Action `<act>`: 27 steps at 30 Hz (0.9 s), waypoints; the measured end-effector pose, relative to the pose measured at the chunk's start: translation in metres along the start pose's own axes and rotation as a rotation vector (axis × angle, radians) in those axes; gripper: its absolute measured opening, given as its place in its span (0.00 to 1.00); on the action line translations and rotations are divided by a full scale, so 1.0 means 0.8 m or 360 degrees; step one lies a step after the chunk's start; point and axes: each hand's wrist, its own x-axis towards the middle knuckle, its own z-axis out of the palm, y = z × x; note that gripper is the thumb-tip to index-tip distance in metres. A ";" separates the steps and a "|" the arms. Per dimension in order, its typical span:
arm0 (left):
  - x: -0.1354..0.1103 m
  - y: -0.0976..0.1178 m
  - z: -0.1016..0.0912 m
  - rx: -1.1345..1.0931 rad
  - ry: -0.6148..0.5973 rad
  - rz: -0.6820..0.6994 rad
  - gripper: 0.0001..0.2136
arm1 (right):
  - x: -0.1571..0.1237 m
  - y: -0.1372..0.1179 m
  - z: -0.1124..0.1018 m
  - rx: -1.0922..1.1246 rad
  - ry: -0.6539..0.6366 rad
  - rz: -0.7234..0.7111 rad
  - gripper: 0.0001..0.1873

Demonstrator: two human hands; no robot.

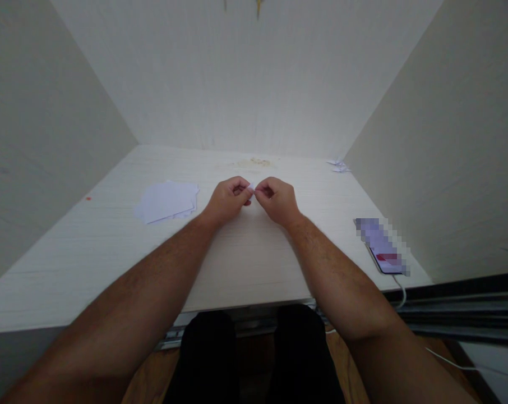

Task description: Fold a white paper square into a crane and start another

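Observation:
A small piece of white paper (251, 187) shows between my hands, over the middle of the white desk. My left hand (232, 196) pinches it between thumb and fingers. From the other side my right hand (277, 199) has its thumb and forefinger pressed together at the paper's edge. The fingertips of both hands nearly meet, and most of the paper is hidden by them. To the left of my left hand lies a loose stack of white paper sheets (170, 200).
Several small folded paper pieces (339, 166) lie at the back right corner. A phone (380, 247) with a white cable (402, 292) rests near the right edge. Walls enclose the desk (245, 264) on three sides. A brownish stain (258, 161) marks the back.

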 end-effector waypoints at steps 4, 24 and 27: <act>0.002 -0.003 -0.001 -0.0046 -0.0019 0.0029 0.07 | -0.001 0.000 0.002 0.0185 -0.0017 0.0154 0.04; 0.006 -0.010 -0.008 -0.0093 -0.0106 -0.0097 0.08 | 0.000 -0.001 -0.005 -0.0210 -0.0130 -0.0193 0.07; 0.004 -0.007 -0.008 -0.0013 -0.0093 -0.0079 0.08 | 0.000 -0.001 -0.005 -0.0185 -0.0096 -0.0193 0.07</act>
